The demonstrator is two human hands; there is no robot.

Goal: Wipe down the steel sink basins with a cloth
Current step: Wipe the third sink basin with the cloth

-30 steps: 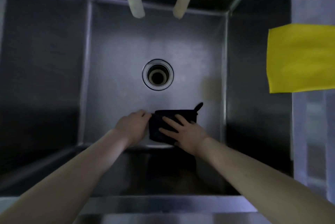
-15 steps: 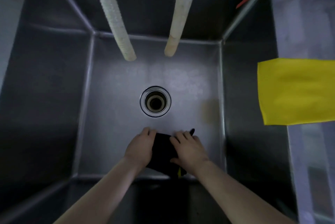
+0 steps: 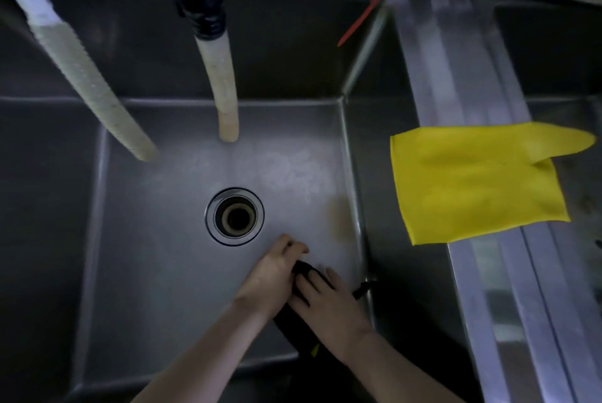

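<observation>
A deep steel sink basin (image 3: 156,239) fills the view, with a round drain (image 3: 234,216) in the middle of its floor. A black cloth (image 3: 304,269) lies on the floor to the right of and nearer than the drain, mostly covered by my hands. My left hand (image 3: 273,275) grips the cloth's left edge with curled fingers. My right hand (image 3: 325,305) lies flat on top of the cloth, pressing it down. A black strap end (image 3: 361,288) of the cloth sticks out by the right wall.
Two pale hoses (image 3: 97,89) (image 3: 221,83) hang into the basin from the back. A yellow rubber glove (image 3: 475,181) is draped over the steel divider (image 3: 456,76) on the right, beyond which lies a second basin (image 3: 560,54). A brownish stain (image 3: 338,217) marks the floor near the right wall.
The view has tipped up and pulled back, showing more of the back wall and hoses. My hands have bunched the cloth and shifted it right, toward the right wall.
</observation>
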